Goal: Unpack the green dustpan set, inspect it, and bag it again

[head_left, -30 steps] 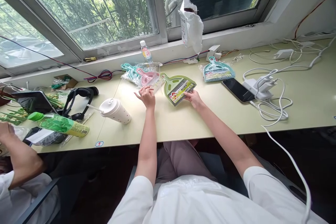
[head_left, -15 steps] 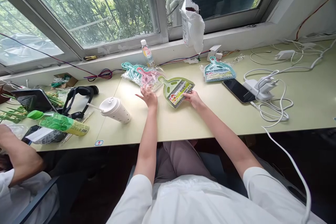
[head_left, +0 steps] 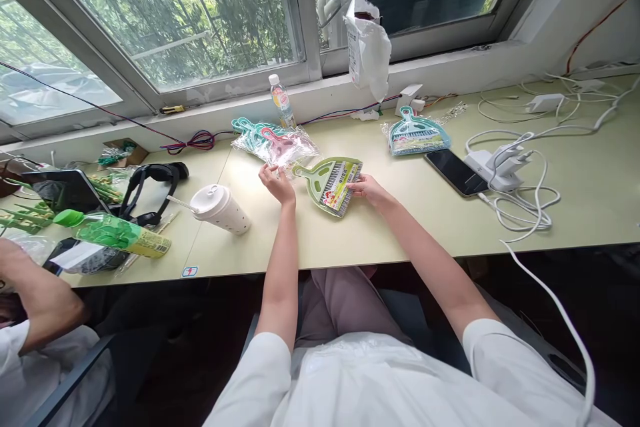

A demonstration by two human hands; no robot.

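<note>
A green dustpan-and-brush set (head_left: 323, 180) with a printed card lies tilted above the table. My right hand (head_left: 370, 190) grips its wide bristle end, thumb on the card. My left hand (head_left: 279, 185) is just left of the set's handle, with fingers loosely bent and no object visible in them; it is close to the clear wrapping. Behind it is a pile of plastic-wrapped sets, with a pink dustpan set (head_left: 281, 145) on top and teal dustpan sets (head_left: 249, 131) beside it. Another teal dustpan set (head_left: 417, 133) lies farther right, wrapped.
A lidded white cup (head_left: 220, 208) with a straw leans to the left, near a green-capped bottle (head_left: 113, 232) and headphones (head_left: 153, 190). On the right are a phone (head_left: 456, 172) and a power strip (head_left: 493, 167) with tangled white cables. A person's arm (head_left: 40, 287) shows at far left.
The green set has turned and shifted slightly, its handle now pointing left toward my left hand. My left hand has moved a little left, its spread fingers now more bent.
</note>
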